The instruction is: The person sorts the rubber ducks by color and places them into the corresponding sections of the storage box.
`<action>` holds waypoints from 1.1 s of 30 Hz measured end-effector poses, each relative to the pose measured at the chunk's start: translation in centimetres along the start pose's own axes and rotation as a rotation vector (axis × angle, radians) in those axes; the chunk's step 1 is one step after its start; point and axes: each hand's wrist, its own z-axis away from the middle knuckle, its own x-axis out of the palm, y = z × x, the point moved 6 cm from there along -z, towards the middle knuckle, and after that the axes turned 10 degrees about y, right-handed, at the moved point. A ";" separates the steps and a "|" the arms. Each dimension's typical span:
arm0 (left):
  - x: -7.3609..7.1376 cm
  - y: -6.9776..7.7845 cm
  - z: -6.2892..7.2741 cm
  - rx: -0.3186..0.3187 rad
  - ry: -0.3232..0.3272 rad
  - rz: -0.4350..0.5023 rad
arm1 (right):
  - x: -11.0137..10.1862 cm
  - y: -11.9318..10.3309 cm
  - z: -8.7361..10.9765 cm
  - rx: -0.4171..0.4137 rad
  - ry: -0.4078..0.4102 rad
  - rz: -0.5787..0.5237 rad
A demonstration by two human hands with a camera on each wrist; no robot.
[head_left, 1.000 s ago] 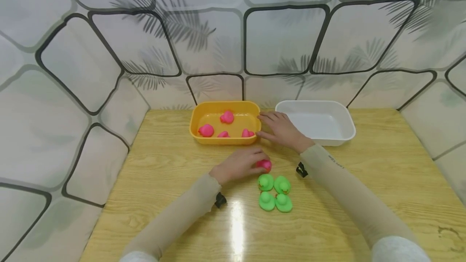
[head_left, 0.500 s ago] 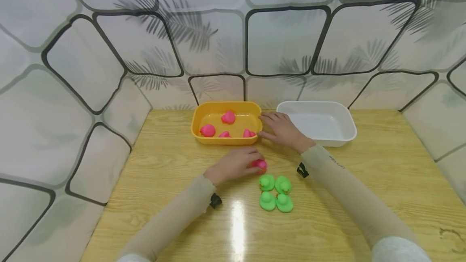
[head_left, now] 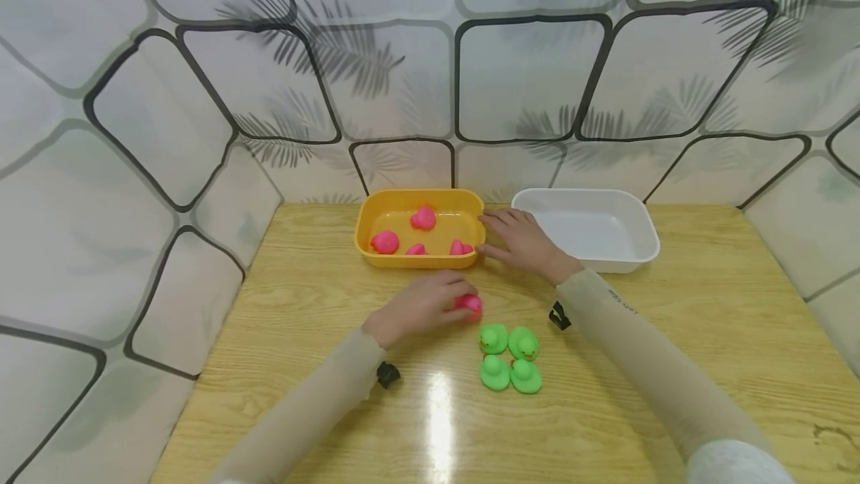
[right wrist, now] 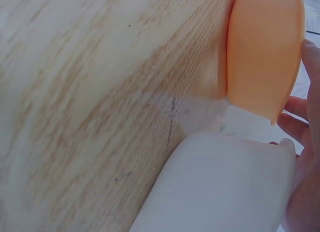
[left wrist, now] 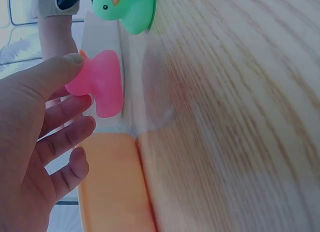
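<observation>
My left hand (head_left: 418, 306) pinches a pink rubber duck (head_left: 473, 307) between thumb and fingers, just above the tabletop. From the left wrist, the duck (left wrist: 102, 84) shows tilted on its side, a faint shadow on the wood beside it. My right hand (head_left: 519, 240) rests with extended fingers at the right end of a yellow tray (head_left: 423, 261). Several pink ducks (head_left: 386, 242) lie inside that tray. Near the left hand, several green rubber ducks (head_left: 493, 339) stand close together in two rows. In the right wrist view, fingertips touch the tray's rim (right wrist: 300, 57).
To the right of the yellow tray stands a white tray (head_left: 591, 234), partly behind my right hand and forearm. Both trays sit at the back of the wooden table (head_left: 322, 394), against a patterned wall covering (head_left: 527, 81).
My left hand has drawn a little to the left with the pink duck, away from the green ones. The right hand has stayed at the yellow tray's end.
</observation>
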 end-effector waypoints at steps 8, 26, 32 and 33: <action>-0.7 -0.3 0.6 -0.030 0.008 0.001 | 0.1 0.0 0.0 0.004 -0.006 0.002; -3.1 -0.6 0.9 0.021 0.142 -0.040 | 0.3 0.4 0.1 0.003 -0.001 -0.006; -4.2 -0.9 0.7 0.003 0.151 -0.052 | 0.6 0.6 0.0 0.005 -0.006 -0.009; -4.4 -1.0 0.6 0.000 0.155 -0.055 | 0.6 0.6 0.0 0.003 -0.004 -0.010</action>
